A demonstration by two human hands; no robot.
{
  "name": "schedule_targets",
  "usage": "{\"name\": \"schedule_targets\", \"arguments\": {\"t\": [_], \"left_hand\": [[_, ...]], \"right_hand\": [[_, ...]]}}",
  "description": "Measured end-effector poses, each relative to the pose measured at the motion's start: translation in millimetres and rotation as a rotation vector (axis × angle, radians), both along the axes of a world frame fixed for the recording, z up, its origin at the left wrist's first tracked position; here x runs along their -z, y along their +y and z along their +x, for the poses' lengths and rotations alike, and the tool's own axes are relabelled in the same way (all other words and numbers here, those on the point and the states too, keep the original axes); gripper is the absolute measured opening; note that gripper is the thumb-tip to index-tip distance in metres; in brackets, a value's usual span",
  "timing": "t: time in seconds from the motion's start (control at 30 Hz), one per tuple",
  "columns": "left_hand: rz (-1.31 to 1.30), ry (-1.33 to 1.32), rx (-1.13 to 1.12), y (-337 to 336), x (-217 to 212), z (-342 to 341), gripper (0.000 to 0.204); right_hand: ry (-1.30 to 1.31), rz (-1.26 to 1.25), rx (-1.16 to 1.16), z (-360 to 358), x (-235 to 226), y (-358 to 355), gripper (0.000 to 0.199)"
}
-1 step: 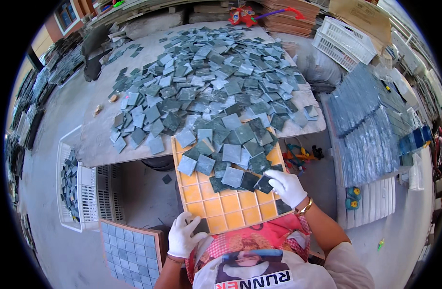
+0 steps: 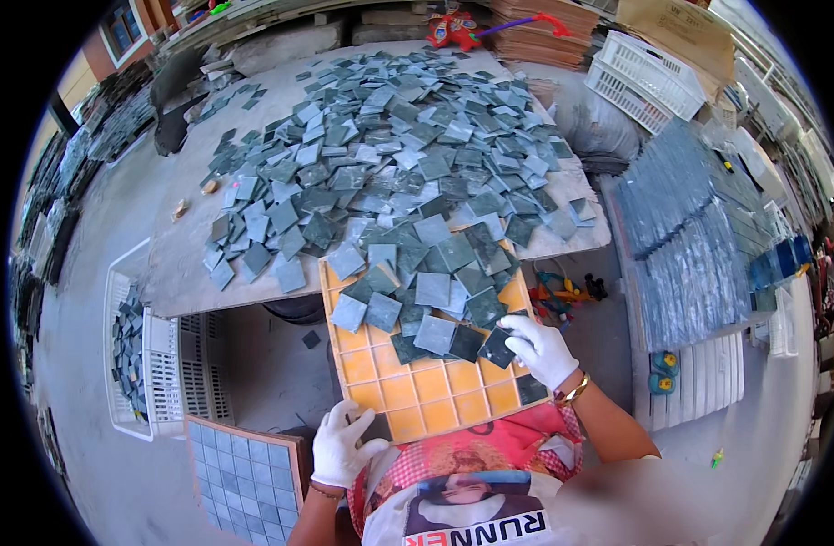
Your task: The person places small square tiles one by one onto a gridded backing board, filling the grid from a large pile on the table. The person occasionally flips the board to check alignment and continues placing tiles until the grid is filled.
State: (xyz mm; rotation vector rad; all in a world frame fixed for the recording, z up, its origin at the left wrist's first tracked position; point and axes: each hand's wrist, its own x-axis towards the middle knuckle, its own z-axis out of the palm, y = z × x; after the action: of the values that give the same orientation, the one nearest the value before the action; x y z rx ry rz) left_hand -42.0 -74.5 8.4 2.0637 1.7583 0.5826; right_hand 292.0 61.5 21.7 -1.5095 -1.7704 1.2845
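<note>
A yellow grid tray with pale dividers leans from the table's front edge toward my body. Loose dark grey-green stone tiles are heaped over its upper half. My right hand, in a white glove, pinches a dark square tile at the heap's lower right edge. Below that hand, another dark tile lies in the tray's near right corner. At the near left corner, my gloved left hand has its thumb and fingers around a dark tile, partly hidden by them.
A large pile of tiles covers the table. To the left stand a white crate with tiles and a panel of set tiles. Wrapped stacks rise on the right. White baskets and a red toy are farther back.
The whole view has shifted slightly left. Both hands stay at nearly the same places on the tray, and the tile in my right hand has tipped a little.
</note>
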Motion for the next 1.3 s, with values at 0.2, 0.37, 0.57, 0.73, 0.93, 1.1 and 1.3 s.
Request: {"name": "schedule_targets", "arguments": {"t": [0.2, 0.37, 0.57, 0.73, 0.93, 1.1, 1.3], "left_hand": [[0.129, -0.025, -0.085, 21.6, -1.0, 13.1, 0.033], [0.206, -0.130, 0.019, 69.7, -3.1, 48.7, 0.038], [0.148, 0.055, 0.158, 127.8, -12.2, 86.1, 0.061], [0.037, -0.024, 0.233, 145.5, 4.2, 76.9, 0.063], [0.227, 0.143, -0.046, 146.2, -24.9, 70.6, 0.056], [0.222, 0.152, 0.069, 194.7, -28.0, 141.3, 0.052], [0.166, 0.214, 0.060, 207.6, -16.5, 150.9, 0.041]], "right_hand": [[0.044, -0.049, 0.002, 9.7, 1.9, 0.8, 0.024], [0.487, 0.094, 0.104, 1.2, -2.1, 24.4, 0.034], [-0.503, 0.374, -0.019, -27.2, -24.3, 49.8, 0.066], [-0.670, 0.485, 0.058, -45.4, 15.3, 33.4, 0.070], [-0.303, 0.534, 0.229, -0.4, 12.4, 32.8, 0.060], [-0.295, 0.505, 0.185, 2.5, -2.2, 18.6, 0.058], [-0.438, 0.452, -0.223, 13.3, -9.4, -16.0, 0.058]]}}
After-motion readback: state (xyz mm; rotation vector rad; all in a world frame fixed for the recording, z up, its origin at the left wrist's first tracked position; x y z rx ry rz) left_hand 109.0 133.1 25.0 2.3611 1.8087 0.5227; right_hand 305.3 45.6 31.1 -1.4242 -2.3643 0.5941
